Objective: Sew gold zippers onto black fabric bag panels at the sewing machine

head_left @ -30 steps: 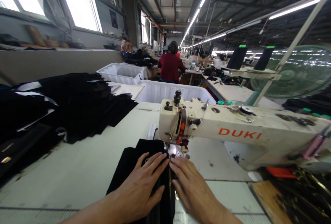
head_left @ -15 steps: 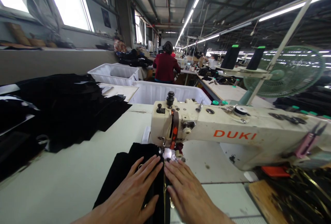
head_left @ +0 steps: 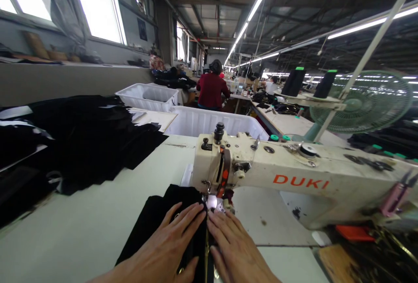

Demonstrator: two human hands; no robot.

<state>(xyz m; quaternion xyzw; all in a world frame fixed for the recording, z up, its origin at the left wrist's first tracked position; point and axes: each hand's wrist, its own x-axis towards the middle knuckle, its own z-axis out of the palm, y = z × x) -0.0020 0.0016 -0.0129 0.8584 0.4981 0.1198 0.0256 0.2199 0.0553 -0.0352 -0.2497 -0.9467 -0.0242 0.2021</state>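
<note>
Watching from beside the counter (head_left: 98, 230), I see only a slight change over the last second; the view has swung and tipped a little, while both hands have stayed flat at the work; the black cloth (head_left: 153, 217) seems, at most, to have crept a touch farther toward twelve o'clock, though the swaying view makes that hard to judge. To my eye, that means slow, guided feeding at the sewing machine (head_left: 261, 183), with the piece not yet let go.

The left hand (head_left: 170, 244) lies on the cloth, its fingers spread fairly wide and nearly straight, tips pointing to one o'clock; the right hand (head_left: 233, 244) comes in from five o'clock, its fingers close together and laid flat, tips toward eleven; neither hand is closed around anything, and what lies beneath the right palm I cannot tell.

The cloth sits on the counter at six to seven o'clock from the machine's head, its far edge just beside the lit stitching spot; it looks deep black, matt and softly folded, with a thin gold strip (head_left: 206, 252) running toward six o'clock between the hands; a small gold ring (head_left: 177, 216) peeps out by the left fingers; the stitching itself is hidden.
</note>
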